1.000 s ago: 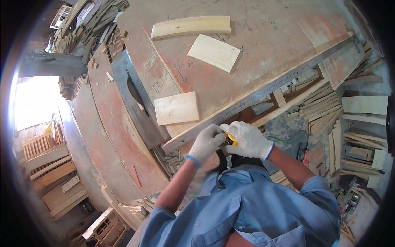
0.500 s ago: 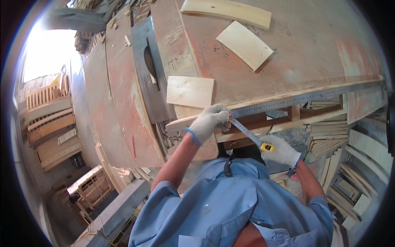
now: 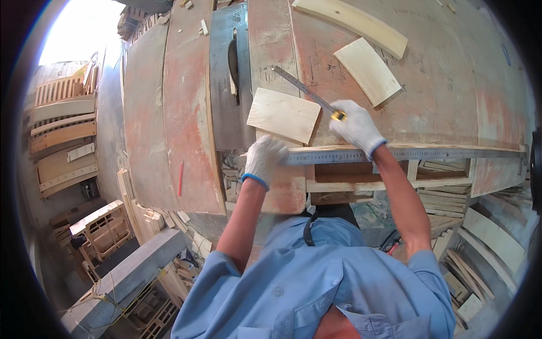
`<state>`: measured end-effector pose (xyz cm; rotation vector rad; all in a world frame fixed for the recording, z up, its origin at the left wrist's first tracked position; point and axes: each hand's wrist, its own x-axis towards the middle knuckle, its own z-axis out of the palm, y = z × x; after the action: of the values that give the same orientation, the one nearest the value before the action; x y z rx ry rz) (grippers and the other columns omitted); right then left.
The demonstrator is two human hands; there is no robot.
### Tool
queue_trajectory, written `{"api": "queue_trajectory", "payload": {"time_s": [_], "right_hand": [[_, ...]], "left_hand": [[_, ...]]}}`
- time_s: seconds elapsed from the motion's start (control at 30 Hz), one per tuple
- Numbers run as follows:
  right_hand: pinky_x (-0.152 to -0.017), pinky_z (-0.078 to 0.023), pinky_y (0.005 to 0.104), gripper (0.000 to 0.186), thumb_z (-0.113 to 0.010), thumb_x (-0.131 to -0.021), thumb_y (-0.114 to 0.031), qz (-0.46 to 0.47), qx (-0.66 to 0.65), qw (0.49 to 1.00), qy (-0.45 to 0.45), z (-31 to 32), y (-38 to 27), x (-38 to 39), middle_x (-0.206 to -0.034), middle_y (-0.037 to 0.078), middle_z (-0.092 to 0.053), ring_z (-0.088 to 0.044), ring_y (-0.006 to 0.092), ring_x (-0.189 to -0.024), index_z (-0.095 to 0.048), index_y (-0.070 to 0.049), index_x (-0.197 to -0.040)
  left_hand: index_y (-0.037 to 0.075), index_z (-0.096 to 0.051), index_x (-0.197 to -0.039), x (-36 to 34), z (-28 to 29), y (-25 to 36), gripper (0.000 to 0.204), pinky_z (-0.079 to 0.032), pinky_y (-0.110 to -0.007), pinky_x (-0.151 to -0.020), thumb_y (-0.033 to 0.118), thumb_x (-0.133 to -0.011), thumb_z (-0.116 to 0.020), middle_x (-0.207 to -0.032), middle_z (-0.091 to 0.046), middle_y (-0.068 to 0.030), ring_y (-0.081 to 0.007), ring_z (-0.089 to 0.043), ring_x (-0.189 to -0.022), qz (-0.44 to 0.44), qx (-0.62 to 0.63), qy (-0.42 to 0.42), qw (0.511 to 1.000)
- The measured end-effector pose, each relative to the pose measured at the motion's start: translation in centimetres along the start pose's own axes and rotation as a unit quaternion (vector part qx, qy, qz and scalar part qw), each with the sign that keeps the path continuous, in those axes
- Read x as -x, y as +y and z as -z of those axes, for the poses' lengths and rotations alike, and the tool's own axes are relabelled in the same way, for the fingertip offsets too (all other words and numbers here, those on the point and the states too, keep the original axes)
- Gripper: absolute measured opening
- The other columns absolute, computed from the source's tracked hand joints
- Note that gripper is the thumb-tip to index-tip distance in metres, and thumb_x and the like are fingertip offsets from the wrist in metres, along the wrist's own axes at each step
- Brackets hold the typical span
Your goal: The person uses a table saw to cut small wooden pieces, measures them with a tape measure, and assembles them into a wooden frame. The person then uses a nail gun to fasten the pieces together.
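My left hand [image 3: 264, 160], in a white glove, rests on the near edge of the reddish saw table [image 3: 440, 96], by the left end of a long metal ruler rail [image 3: 406, 152]. Just beyond it lies a pale rectangular wood piece [image 3: 283, 114]. My right hand [image 3: 355, 127], also gloved, holds a yellow tape measure [image 3: 337, 116]. Its blade [image 3: 302, 89] stretches up and left across the table, over the corner of the wood piece toward the saw blade slot [image 3: 233, 62].
Two curved pale wood pieces [image 3: 368, 70] [image 3: 350, 22] lie further back on the table. A red pencil [image 3: 180, 178] lies on the left panel. Stacked wooden frames [image 3: 62, 135] stand at left, wood offcuts [image 3: 480, 243] pile at lower right.
My right hand moved from below the table edge up onto the table, drawing the tape blade out across the wood piece. My left hand shifted slightly down to the table edge.
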<state>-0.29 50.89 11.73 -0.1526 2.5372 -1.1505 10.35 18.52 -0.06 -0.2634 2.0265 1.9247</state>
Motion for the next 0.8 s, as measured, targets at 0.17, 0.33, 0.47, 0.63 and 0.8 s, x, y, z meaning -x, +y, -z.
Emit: {"api": "queue_trajectory", "payload": {"time_s": [0.17,0.33,0.47,0.63,0.8], "right_hand": [[-0.099,-0.057,0.0511,0.043,-0.074,-0.081,-0.029,-0.009,0.013,1.0,0.02,-6.9,0.9,-4.4,-0.117,0.025,-0.076,-0.072,0.0448,-0.111,-0.079,-0.005,-0.117],[-0.097,-0.058,0.0499,0.045,-0.077,-0.081,-0.028,-0.066,-0.027,0.997,-0.003,-6.6,1.4,-2.6,-0.115,0.025,-0.078,-0.074,0.0439,-0.11,-0.08,-0.006,-0.12],[-0.096,-0.059,0.0455,0.047,-0.078,-0.082,-0.028,-0.067,-0.035,0.997,0.005,-6.0,1.7,-0.9,-0.116,0.025,-0.078,-0.075,0.0397,-0.109,-0.078,-0.006,-0.124],[-0.093,-0.06,0.041,0.049,-0.08,-0.083,-0.024,-0.084,-0.047,0.99,0.106,-3.6,0.9,3.6,-0.111,0.021,-0.079,-0.075,0.0338,-0.104,-0.076,-0.003,-0.128],[-0.09,-0.057,0.0346,0.043,-0.081,-0.086,-0.015,-0.115,-0.212,0.965,0.101,-1.3,-4.3,12.3,-0.104,0.011,-0.075,-0.069,0.0188,-0.097,-0.075,0.0,-0.125]], "left_hand": [[0.0,-0.043,-0.146,-3.0,-0.6,-2.1,0.044,-0.048,-0.057,-0.116,0.027,-0.112,-0.054,-0.16,-0.036,-0.0295,-0.0487,-0.047,-0.145,0.037,0.075,-0.064,0.994],[0.01,-0.049,-0.1,-2.8,-4.5,7.9,0.011,-0.058,-0.046,-0.082,0.014,-0.11,-0.048,-0.083,-0.057,-0.0106,-0.0361,-0.067,-0.091,0.224,0.366,0.101,0.898],[0.008,-0.059,-0.093,-4.3,-3.3,6.9,0.02,-0.054,-0.037,-0.062,0.021,-0.107,-0.064,-0.075,-0.058,-0.0048,-0.0227,-0.064,-0.063,0.27,0.265,0.052,0.924],[0.003,-0.071,-0.096,-2.8,-6.5,11.7,0.024,-0.052,-0.034,-0.058,0.025,-0.106,-0.068,-0.077,-0.07,-0.0074,-0.0182,-0.065,-0.06,0.149,0.04,0.037,0.987],[-0.005,-0.067,-0.088,0.9,-7.8,13.0,0.034,-0.051,-0.032,-0.058,0.024,-0.103,-0.075,-0.073,-0.067,-0.0075,-0.0145,-0.066,-0.064,0.015,-0.05,0.032,0.998]]}}
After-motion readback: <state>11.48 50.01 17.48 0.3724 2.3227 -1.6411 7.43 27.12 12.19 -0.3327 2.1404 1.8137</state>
